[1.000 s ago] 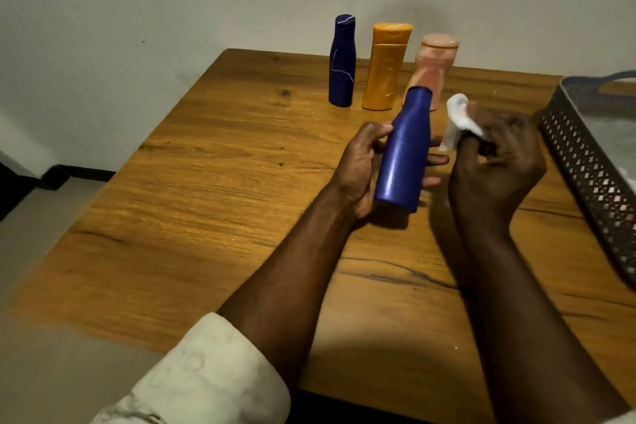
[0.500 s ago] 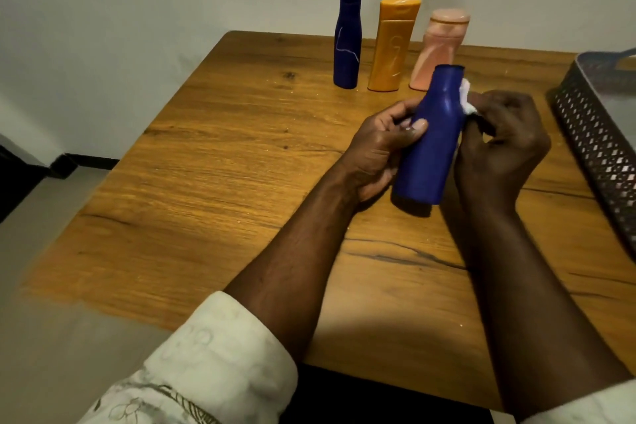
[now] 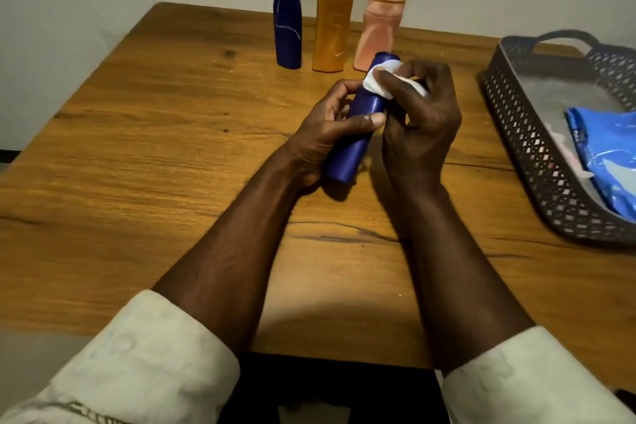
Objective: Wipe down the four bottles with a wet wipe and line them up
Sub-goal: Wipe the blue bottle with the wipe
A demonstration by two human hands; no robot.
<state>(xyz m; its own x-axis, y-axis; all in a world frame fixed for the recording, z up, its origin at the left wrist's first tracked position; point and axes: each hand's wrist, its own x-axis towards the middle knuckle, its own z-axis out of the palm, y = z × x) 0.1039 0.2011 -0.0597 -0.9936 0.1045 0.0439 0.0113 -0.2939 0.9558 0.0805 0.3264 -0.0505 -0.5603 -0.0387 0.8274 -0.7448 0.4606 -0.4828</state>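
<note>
Presently, left hand [image 3: 327, 134] grips blue bottle [image 3: 358, 134] above table [image 3: 172, 165]; right hand [image 3: 420, 120] pinches white wipe [image 3: 375, 81] against its top.

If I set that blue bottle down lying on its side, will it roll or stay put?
Likely to roll: the blue bottle looks round-bodied and smooth, and the table is flat. Its narrower neck would probably curve its path. It may also be slick where the wet wipe has passed.

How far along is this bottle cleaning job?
Three bottles, dark blue, orange and pink, already stand in a row by the wall. The left hand holds the fourth blue bottle while the right hand rubs its top with the wipe. Left: placing it in line.
</note>
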